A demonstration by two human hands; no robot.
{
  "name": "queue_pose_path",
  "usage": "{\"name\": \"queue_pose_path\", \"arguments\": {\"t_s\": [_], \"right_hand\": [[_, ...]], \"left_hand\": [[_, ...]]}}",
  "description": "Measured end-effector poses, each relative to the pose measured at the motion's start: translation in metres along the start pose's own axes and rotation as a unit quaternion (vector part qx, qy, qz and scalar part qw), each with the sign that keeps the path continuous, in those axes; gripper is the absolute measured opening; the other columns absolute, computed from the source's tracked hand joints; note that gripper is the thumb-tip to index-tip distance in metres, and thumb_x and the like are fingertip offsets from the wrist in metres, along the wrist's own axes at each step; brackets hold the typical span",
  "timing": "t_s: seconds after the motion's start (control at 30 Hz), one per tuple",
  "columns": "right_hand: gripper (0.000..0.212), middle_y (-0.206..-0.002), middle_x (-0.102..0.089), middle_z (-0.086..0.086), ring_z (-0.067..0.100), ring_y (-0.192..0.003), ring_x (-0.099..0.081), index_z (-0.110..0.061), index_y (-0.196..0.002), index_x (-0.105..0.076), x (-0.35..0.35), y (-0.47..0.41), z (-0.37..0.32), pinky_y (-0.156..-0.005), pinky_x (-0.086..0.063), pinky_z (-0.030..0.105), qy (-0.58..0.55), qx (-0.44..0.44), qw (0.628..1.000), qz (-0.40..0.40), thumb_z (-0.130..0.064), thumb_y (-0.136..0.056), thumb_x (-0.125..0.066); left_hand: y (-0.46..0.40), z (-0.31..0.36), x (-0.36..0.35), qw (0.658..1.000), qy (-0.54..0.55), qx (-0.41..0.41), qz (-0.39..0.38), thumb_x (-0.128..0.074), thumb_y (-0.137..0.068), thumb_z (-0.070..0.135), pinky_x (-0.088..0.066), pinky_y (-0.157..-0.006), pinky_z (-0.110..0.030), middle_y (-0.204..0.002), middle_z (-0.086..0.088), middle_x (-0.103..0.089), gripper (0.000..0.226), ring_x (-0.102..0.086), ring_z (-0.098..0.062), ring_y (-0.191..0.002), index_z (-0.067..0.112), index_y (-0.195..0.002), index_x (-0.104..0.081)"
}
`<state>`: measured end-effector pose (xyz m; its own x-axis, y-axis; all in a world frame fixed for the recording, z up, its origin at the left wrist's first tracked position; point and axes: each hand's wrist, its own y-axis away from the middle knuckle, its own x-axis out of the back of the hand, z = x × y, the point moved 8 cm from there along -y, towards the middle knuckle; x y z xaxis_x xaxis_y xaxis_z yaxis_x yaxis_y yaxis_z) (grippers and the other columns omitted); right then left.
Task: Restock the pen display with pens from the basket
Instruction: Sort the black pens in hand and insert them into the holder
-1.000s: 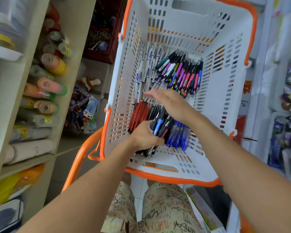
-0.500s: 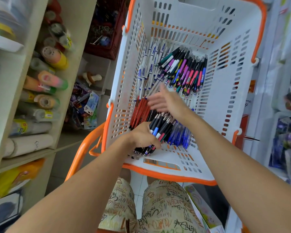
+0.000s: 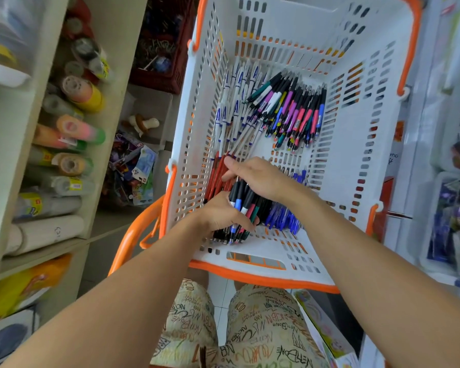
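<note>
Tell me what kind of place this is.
Most likely a stationery shop: a white shopping basket holds sorted pens, and the shelf alongside is stacked with rolls of paper or wrap.

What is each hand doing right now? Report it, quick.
Left hand: closed on a bundle of black pens.
Right hand: open, fingers reaching over the red pens.

The white pens (image 3: 233, 107) bear a blue "A"; the printed shorts (image 3: 260, 325) read "NERBONE".
</note>
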<state>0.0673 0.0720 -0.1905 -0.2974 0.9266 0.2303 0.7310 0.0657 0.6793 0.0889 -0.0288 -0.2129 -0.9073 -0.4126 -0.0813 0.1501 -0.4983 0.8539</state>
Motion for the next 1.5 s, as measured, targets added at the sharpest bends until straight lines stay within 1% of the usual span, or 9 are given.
{"name": "queue_pose_path", "arguments": {"t_s": [0.27,0.4,0.57,0.73,0.9,1.07,1.23,1.33,1.5], "right_hand": [[0.081,-0.142,-0.06,0.0,0.018,-0.134,-0.051,-0.028,-0.134,-0.062,0.018,0.003,-0.001,-0.115,-0.023,0.039,-0.042,0.006,0.999,0.028,-0.067,-0.099,-0.001],[0.053,-0.109,-0.072,0.011,0.021,-0.089,-0.068,-0.015,-0.112,-0.07,0.069,0.031,0.016,-0.077,-0.056,0.031,-0.266,-0.054,0.933,0.236,-0.058,-0.102,-0.042],[0.028,-0.083,-0.072,0.007,0.018,-0.069,-0.062,-0.006,-0.104,-0.074,0.049,0.06,-0.019,-0.076,-0.052,0.041,-0.286,-0.017,0.95,0.127,-0.028,-0.088,-0.076],[0.006,-0.063,-0.067,0.001,0.012,-0.054,-0.059,-0.012,-0.079,-0.077,0.033,0.072,-0.093,-0.056,-0.052,0.028,-0.292,0.04,0.949,0.108,-0.012,-0.086,-0.077],[0.021,-0.065,-0.067,0.01,0.013,-0.05,-0.057,-0.011,-0.068,-0.076,-0.033,0.07,-0.196,-0.045,-0.049,0.021,-0.234,0.106,0.966,0.02,-0.007,-0.088,-0.074],[0.014,-0.067,-0.063,0.016,0.016,-0.046,-0.052,-0.006,-0.077,-0.071,-0.143,0.084,-0.3,-0.044,-0.044,0.021,-0.158,0.161,0.973,-0.044,-0.011,-0.09,-0.072],[0.015,-0.064,-0.065,0.004,0.012,-0.051,-0.058,-0.008,-0.079,-0.071,-0.291,0.11,-0.392,-0.049,-0.049,0.02,-0.093,0.203,0.965,-0.14,-0.014,-0.092,-0.071],[0.014,-0.07,-0.066,0.006,0.014,-0.061,-0.061,-0.009,-0.082,-0.07,-0.38,0.135,-0.434,-0.062,-0.049,0.03,-0.038,0.233,0.954,-0.185,-0.017,-0.093,-0.07],[0.01,-0.067,-0.067,0.003,0.012,-0.055,-0.061,-0.004,-0.093,-0.07,-0.487,0.177,-0.483,-0.052,-0.052,0.022,-0.042,0.274,0.935,-0.221,-0.014,-0.092,-0.071]], "left_hand": [[0.001,0.0,0.001,0.998,0.055,0.009,0.034,-0.082,-0.066,0.005,-0.05,-0.094,-0.041,-0.102,-0.015,-0.075,0.042,-0.07,-0.026,-0.102,-0.001,-0.105,-0.068],[0.016,0.025,0.01,0.985,0.156,-0.009,0.073,-0.089,-0.054,0.018,-0.048,-0.099,-0.045,-0.107,-0.007,-0.076,0.055,-0.068,-0.027,-0.109,0.005,-0.104,-0.073],[0.053,0.062,0.014,0.966,0.253,-0.032,0.049,-0.079,-0.06,0.008,-0.057,-0.071,-0.038,-0.097,-0.018,-0.073,0.051,-0.071,-0.031,-0.08,-0.003,-0.109,-0.07],[0.118,0.059,0.04,0.941,0.318,-0.065,0.093,-0.078,-0.059,0.009,-0.055,-0.086,-0.048,-0.095,-0.022,-0.073,0.041,-0.068,-0.033,-0.082,-0.003,-0.098,-0.075],[0.207,0.016,0.082,0.879,0.435,-0.124,0.15,-0.074,-0.06,0.005,-0.055,-0.061,-0.034,-0.087,-0.022,-0.065,0.024,-0.063,-0.03,-0.065,0.002,-0.084,-0.075],[0.312,-0.054,0.12,0.784,0.554,-0.204,0.191,-0.068,-0.059,0.006,-0.052,-0.067,-0.033,-0.083,-0.013,-0.068,0.023,-0.064,-0.025,-0.068,0.007,-0.08,-0.078],[0.434,-0.158,0.151,0.7,0.611,-0.246,0.277,-0.068,-0.058,0.005,-0.058,-0.077,-0.044,-0.093,-0.023,-0.063,0.051,-0.063,-0.033,-0.078,-0.007,-0.107,-0.066],[0.51,-0.219,0.161,0.642,0.625,-0.271,0.353,-0.063,-0.072,0.0,-0.054,-0.051,-0.03,-0.068,-0.014,-0.059,0.018,-0.058,-0.024,-0.052,-0.002,-0.09,-0.064],[0.593,-0.305,0.167,0.572,0.641,-0.297,0.418,-0.061,-0.079,-0.003,-0.055,-0.051,-0.03,-0.071,-0.014,-0.062,0.012,-0.061,-0.025,-0.054,0.0,-0.089,-0.067]]}}
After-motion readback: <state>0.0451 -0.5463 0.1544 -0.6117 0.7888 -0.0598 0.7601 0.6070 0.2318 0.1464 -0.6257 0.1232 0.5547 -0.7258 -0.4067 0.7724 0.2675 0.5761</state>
